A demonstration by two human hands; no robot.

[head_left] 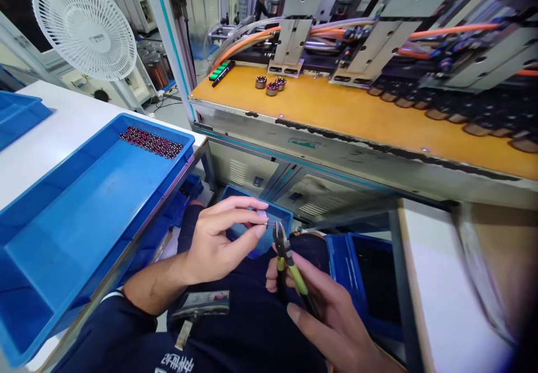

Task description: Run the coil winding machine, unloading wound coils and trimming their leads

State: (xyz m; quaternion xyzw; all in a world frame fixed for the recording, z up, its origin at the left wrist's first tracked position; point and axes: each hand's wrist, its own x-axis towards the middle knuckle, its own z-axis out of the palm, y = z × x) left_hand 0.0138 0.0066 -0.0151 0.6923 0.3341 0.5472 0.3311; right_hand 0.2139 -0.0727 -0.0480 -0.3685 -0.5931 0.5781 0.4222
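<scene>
My left hand pinches a small part between thumb and fingers; the fingers cover most of it. Thin reddish wires stick out from it to the right. Around the handles of a pair of diagonal cutters, black and yellow-green, my right hand is closed. The cutter jaws point up and stand slightly apart, right beside the wire ends; whether they touch the wires I cannot tell. Both hands are above my lap, with a blue bin below and behind them.
At left, a blue tray holds packed rows of small dark-and-copper parts. On the orange bench stand three round wound parts, a black pen and metal fixtures. A white fan stands at back left.
</scene>
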